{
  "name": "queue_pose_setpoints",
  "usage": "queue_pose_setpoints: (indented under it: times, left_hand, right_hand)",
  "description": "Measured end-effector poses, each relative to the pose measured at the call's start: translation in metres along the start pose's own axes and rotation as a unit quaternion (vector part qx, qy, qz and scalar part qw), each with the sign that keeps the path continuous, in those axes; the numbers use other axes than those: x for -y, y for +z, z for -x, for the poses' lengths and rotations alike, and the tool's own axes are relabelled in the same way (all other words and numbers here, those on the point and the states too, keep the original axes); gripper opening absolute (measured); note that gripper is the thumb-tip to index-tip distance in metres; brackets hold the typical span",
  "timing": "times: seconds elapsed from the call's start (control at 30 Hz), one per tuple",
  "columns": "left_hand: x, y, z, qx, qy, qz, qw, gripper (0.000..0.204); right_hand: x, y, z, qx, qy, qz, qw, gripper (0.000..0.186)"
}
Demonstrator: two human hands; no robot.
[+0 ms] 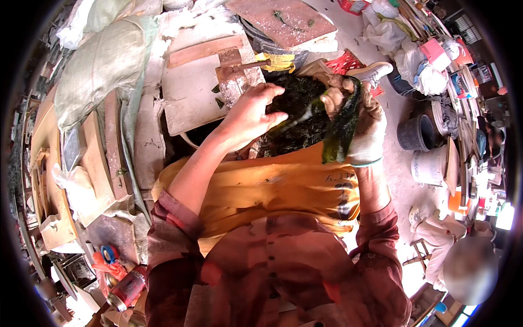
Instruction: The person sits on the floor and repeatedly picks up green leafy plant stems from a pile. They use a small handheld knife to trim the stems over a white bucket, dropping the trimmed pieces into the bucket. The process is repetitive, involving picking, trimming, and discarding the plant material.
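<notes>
A wide, glossy dark green strip that looks like seaweed (338,143) hangs from my right hand (366,128), which wears a whitish glove with stained fingers. That hand is closed around the strip's upper part. Left of it, my bare left hand (249,115) is over the edge of a dark, wet-looking leafy pile (297,131). Its thumb and fingers are apart and curved, with nothing visible between them. The pile lies just beyond the orange-yellow cloth (261,182) over my lap.
A pale board (188,103) with a rusty metal-and-wood fixture (233,73) stands beyond my left hand. Past the pile is a black tub (289,57) topped by a reddish board (286,24). Buckets (417,133) line the right; another person (444,245) sits at lower right.
</notes>
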State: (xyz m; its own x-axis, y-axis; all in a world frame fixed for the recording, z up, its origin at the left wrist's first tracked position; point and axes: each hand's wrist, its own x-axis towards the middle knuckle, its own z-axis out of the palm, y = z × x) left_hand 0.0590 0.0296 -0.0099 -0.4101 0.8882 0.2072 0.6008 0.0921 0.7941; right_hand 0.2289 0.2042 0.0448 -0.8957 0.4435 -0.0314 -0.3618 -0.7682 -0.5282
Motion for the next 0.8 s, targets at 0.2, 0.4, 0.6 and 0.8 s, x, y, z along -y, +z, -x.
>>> queue_pose_setpoints:
  times: [0.2, 0.4, 0.6, 0.8]
  left_hand:
    - [-0.014, 0.046, 0.005, 0.155, -0.059, 0.41, 0.897, 0.069]
    - [0.01, 0.033, -0.001, 0.151, -0.147, 0.204, 0.956, 0.046]
    - [0.0, 0.001, 0.0, 0.198, -0.167, 0.197, 0.946, 0.044]
    - [-0.006, -0.001, 0.001, 0.261, -0.24, 0.308, 0.883, 0.05]
  right_hand:
    - [-0.046, 0.008, -0.012, -0.042, -0.037, -0.012, 0.998, 0.055]
    - [-0.048, -0.051, -0.018, -0.163, -0.06, 0.044, 0.984, 0.038]
    - [-0.031, -0.104, 0.002, -0.254, 0.106, 0.473, 0.837, 0.034]
    - [-0.072, -0.032, -0.019, -0.008, 0.024, 0.425, 0.905, 0.059]
